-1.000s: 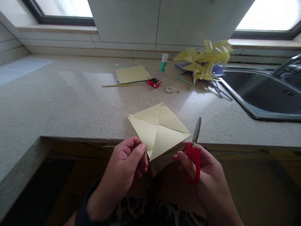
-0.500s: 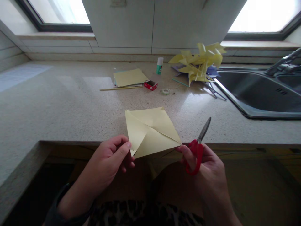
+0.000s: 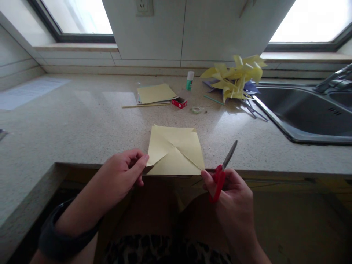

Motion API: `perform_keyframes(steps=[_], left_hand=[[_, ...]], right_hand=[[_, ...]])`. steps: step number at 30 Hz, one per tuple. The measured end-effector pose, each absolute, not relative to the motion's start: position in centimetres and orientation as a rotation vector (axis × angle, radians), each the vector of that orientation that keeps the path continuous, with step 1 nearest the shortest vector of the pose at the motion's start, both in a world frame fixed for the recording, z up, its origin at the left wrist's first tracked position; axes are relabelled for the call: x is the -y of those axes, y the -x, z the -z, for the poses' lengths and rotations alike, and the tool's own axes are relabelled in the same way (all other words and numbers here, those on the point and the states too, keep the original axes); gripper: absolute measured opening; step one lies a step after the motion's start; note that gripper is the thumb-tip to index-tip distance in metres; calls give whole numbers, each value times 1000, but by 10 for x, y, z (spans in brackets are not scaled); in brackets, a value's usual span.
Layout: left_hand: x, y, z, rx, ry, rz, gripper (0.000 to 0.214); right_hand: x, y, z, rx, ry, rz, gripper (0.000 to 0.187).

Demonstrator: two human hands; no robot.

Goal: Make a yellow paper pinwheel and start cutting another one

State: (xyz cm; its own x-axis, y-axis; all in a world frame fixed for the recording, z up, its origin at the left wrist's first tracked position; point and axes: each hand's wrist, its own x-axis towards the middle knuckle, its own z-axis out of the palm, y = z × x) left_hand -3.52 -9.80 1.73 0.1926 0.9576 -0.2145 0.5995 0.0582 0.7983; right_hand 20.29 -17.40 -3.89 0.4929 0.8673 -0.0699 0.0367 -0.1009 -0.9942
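Note:
A square of pale yellow paper (image 3: pixel 180 161), slit from its corners toward the middle, lies at the counter's front edge with its near side sticking out a little. My left hand (image 3: pixel 126 170) pinches its near left corner between thumb and fingers, lifting that flap slightly along the slit. At the near right corner, the thumb and a finger of my right hand (image 3: pixel 233 198) grip the paper. Red-handled scissors (image 3: pixel 218 183) also hang in my right hand, their blades pointing up and away to the right.
Behind the square lie a stack of coloured paper (image 3: pixel 156 93), a thin wooden stick (image 3: pixel 145 105), a small red box (image 3: pixel 179 102), a roll of tape (image 3: pixel 196 109) and a glue stick (image 3: pixel 189 80). Yellow and purple paper pinwheels (image 3: pixel 236 79) are heaped beside the steel sink (image 3: pixel 297 110).
The paper has turned slightly and its near edge is now almost level with the counter edge. Both hands have shifted a little left, still holding its corners. The view has tilted up slightly.

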Motion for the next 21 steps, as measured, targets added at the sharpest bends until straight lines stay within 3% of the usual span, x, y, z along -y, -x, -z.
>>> perform_keyframes(steps=[5,7,14,21], left_hand=[[119,35,-10,-1611,-1507,-969,24],[136,32,-1,-1525,-1420,-1086,32],[178,-2,35,-1088,-1378,-627,37],[171,-37,46,-959,-765,-809,35]], right_hand=[[174,-198,40,852,1475,-832,26],[174,-197,41,873,1480,-822,24],[177,-189,33,867,1451,-843,25],[187,-177,35,804,1354,-1019,26]])
